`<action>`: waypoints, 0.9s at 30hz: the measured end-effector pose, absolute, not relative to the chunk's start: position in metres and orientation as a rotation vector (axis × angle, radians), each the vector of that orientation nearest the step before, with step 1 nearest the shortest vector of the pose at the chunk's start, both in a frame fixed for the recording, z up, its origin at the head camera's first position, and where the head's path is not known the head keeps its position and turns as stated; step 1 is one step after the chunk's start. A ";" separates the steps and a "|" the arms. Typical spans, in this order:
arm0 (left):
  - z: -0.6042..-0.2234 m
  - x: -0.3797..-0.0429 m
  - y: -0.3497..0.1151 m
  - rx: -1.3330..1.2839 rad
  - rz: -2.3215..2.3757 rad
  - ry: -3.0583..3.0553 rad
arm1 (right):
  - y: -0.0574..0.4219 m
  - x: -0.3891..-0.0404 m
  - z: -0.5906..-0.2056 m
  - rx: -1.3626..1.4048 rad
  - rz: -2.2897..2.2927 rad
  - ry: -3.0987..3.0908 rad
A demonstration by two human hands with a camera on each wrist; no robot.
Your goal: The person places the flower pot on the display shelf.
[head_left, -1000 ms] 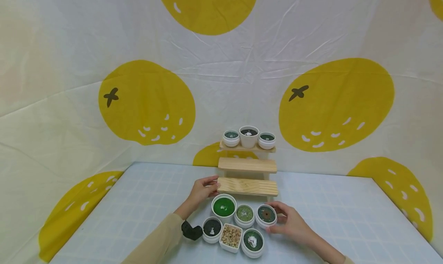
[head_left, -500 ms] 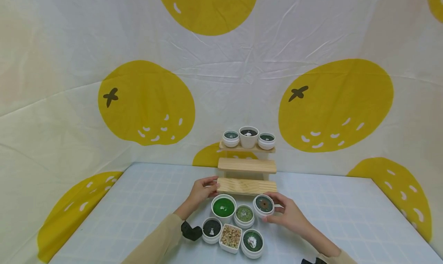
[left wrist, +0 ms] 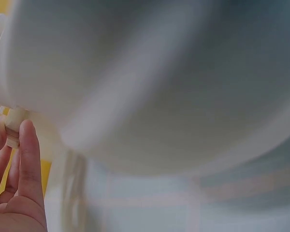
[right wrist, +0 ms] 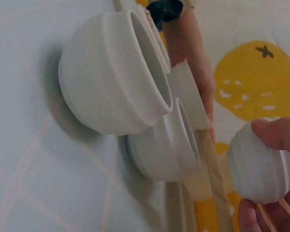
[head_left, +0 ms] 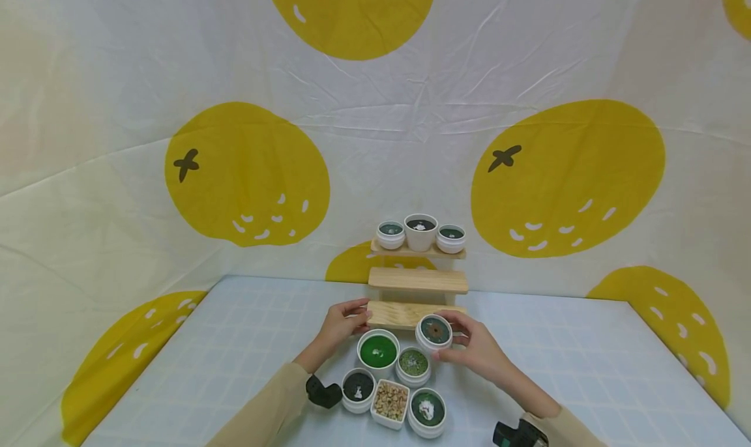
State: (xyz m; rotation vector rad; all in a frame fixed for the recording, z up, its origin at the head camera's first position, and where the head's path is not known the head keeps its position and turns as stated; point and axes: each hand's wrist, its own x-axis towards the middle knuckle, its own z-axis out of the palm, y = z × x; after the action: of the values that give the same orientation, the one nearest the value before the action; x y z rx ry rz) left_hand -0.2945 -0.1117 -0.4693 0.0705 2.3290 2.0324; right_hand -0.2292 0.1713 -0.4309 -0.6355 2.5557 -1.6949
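My right hand (head_left: pixel 476 352) grips a round white pot (head_left: pixel 434 331) with a dark green top and a brown centre. It holds the pot just in front of the lowest step, near its right part; in the right wrist view the pot (right wrist: pixel 261 162) is off the table, between thumb and fingers. At the left end of the three-step wooden stand (head_left: pixel 390 313), my left hand (head_left: pixel 342 323) pinches the lowest step. The left wrist view shows those fingers (left wrist: pixel 29 159) around the wood's end, while a blurred white pot (left wrist: pixel 135 96) covers most of that view.
Before the stand sit a bright green pot (head_left: pixel 378 351), a speckled green pot (head_left: pixel 413 362), a black-topped pot (head_left: pixel 358 387), a square dish of beige bits (head_left: pixel 390 400) and a green-and-white pot (head_left: pixel 427 408). Three pots, one a taller cup (head_left: pixel 420 235), occupy the top step.
My right hand has lifted the brown-centred pot from beside the speckled green one and carried it left and forward toward the lowest step. The left hand has stayed on the stand.
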 end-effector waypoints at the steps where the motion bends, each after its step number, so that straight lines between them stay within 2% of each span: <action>1: -0.469 -0.294 -0.112 0.073 2.033 2.327 | 0.170 -0.231 -0.430 -0.645 -1.699 2.556; 27: -0.462 -0.291 -0.111 0.007 1.987 2.347 | 0.130 -0.265 -0.382 -0.710 -1.701 2.568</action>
State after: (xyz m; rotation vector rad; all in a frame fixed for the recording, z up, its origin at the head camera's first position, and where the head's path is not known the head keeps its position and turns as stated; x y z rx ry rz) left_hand -0.2908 -0.1111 -0.4621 0.0074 2.3466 1.9868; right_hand -0.2653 0.1298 -0.3821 -0.7098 2.5676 -1.7007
